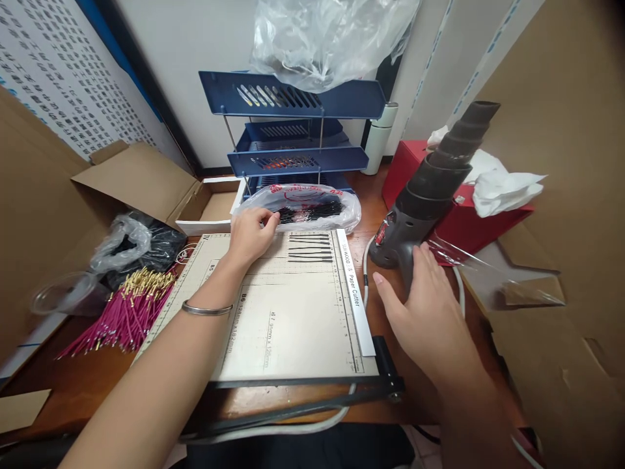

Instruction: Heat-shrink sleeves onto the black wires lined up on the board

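My left hand (251, 234) is at the far edge of the paper cutter (297, 312), its fingers curled together beside a clear plastic bag (349, 218). Many thin black pieces (319, 212) fill the bag; what my fingertips hold, if anything, is hidden. Several short black strips (310, 249) lie in a row on the cutter's board. My right hand (430, 312) has its thumb spread from its fingers, close to the handle of a dark grey heat gun (415, 208). The gun stands nozzle up; I cannot tell if my fingers touch it.
Magenta wires with gold ends (131, 306) are piled left of the cutter, near an open cardboard box (141, 179). Blue tray shelves (297, 159) rise behind. A red tissue box (488, 221) and a pale bottle (378, 143) stand right. A cable (366, 273) runs beside the cutter.
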Demonstrator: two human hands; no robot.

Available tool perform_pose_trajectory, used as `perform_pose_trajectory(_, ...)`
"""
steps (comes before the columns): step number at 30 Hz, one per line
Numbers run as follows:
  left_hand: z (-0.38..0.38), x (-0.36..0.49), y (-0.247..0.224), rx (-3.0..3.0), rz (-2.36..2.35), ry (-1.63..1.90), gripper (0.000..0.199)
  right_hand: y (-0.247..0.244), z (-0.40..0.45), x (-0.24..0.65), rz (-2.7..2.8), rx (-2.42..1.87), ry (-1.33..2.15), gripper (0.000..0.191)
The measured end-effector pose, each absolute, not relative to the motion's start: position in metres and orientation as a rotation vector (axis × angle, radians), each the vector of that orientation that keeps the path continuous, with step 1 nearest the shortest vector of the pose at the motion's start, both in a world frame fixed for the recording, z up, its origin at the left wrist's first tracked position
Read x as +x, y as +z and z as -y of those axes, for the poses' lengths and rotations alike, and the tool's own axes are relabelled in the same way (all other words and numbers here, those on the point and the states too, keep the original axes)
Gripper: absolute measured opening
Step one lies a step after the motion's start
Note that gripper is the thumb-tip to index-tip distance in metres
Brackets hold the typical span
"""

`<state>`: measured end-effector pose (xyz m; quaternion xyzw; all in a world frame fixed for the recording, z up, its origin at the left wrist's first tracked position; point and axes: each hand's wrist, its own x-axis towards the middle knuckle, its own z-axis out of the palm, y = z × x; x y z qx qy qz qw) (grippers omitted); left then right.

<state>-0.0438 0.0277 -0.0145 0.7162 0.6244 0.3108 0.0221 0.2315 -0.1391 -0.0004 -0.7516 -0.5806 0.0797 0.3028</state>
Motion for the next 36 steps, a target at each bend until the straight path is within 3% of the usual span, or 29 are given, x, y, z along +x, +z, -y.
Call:
perform_pose_trajectory(10, -0.025, -0.045, -0.011, 2.122, -2.018, 0.881, 0.032, -0.010, 0.141, 0.226, 1.564, -1.999, 0.121, 0.091)
perform_pose_trajectory(17, -0.021, -0.041, -0.008, 2.139, -2.009, 0.750, 0.033, 0.009, 0.140, 0.231, 1.524, -2.046, 0.069, 0.069)
perform_pose_trajectory(26, -0.022, -0.042, -0.009, 2.174, -1.979, 0.734, 0.033, 0.008, 0.138, 0.228, 1.386, -1.847, 0.180, 0.068)
perform_pose_trajectory(28, -0.022, -0.043, -0.009, 2.171, -1.980, 0.737, 0.034, 0.014, 0.133, 0.221, 1.198, -1.579, 0.338, 0.065)
perform_pose_trajectory(32, -0.020, -0.044, -0.008, 2.183, -1.979, 0.753, 0.033, 0.024, 0.103, 0.220, 0.819, -0.894, 1.202, 0.075)
perform_pose_trajectory(36, -0.017, -0.046, -0.010, 2.202, -1.974, 0.766, 0.033, 0.013, 0.068, 0.234, 0.484, -0.478, 1.444, 0.065)
